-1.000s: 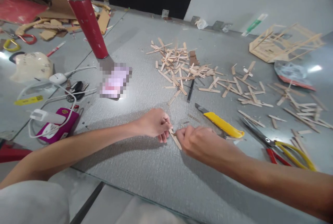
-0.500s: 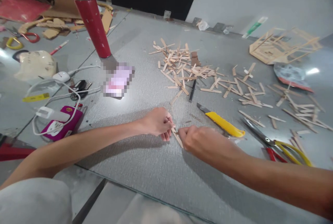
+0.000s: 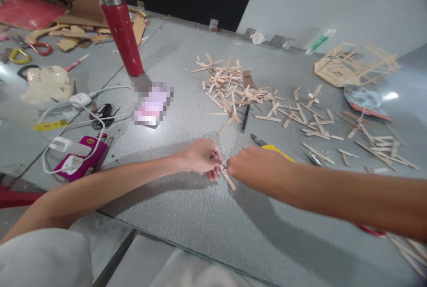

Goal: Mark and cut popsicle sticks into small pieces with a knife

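My left hand [image 3: 203, 156] pinches the upper end of a flat wooden craft stick [image 3: 229, 180], which slants down toward me just above or on the table. My right hand [image 3: 250, 165] is curled into a fist beside the stick. Something small and dark shows at its fingertips, against the stick, but I cannot make out what it is. Beyond that hand lies a yellow utility knife [image 3: 271, 148], partly covered by the hand and forearm. A pile of cut craft sticks [image 3: 230, 78] spreads over the table farther back.
At left stand a red bottle [image 3: 123, 33], a phone [image 3: 153, 105] and a purple power bank [image 3: 83, 158] with white cables. A black pen-like rod [image 3: 246, 118] lies by the pile. A wooden stick frame [image 3: 353, 67] sits far right. Scissors are mostly hidden under my right arm.
My right hand and forearm have lifted and swung away from me, now covering part of the utility knife and most of the scissors. My left hand keeps its hold. The view has shifted slightly.
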Demonstrator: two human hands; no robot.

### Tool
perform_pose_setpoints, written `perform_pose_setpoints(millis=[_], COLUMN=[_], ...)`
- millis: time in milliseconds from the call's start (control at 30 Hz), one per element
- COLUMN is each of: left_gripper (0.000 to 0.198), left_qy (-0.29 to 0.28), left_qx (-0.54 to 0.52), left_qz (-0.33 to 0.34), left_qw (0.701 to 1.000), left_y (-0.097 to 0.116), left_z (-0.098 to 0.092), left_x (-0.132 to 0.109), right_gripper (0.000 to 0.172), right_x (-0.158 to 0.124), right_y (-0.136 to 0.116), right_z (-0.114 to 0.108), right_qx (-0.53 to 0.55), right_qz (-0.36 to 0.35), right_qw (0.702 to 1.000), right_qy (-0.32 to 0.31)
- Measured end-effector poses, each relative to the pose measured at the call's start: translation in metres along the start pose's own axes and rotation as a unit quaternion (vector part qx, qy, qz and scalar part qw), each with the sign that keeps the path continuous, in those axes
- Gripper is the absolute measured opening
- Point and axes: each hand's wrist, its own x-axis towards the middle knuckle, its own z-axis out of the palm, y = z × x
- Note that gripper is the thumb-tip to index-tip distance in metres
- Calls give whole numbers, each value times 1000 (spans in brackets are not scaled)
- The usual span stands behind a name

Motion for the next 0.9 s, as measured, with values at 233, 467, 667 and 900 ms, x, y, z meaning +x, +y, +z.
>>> perform_pose_setpoints(millis=[233,467,667,900], left_gripper=[31,25,19,20], left_qy=[8,182,390,442], left_qx=[-23,63,370,431], left_qz=[35,164,490,616], left_qw=[999,968,686,490], left_y=[-10,7,-7,-24], left_z=[0,10,27,33], left_x=[5,-33,-56,-51], right_gripper=[23,25,22,17], right_x=[-19,-29,-37,-45], right_y=[-15,-15,-19,-35], right_z=[-9,-33,-49,-43], right_qx=[-58,-149,284,385], right_qz=[-2,94,197,168], right_qw=[998,983,926,870], right_qy=[-7,43,151,257])
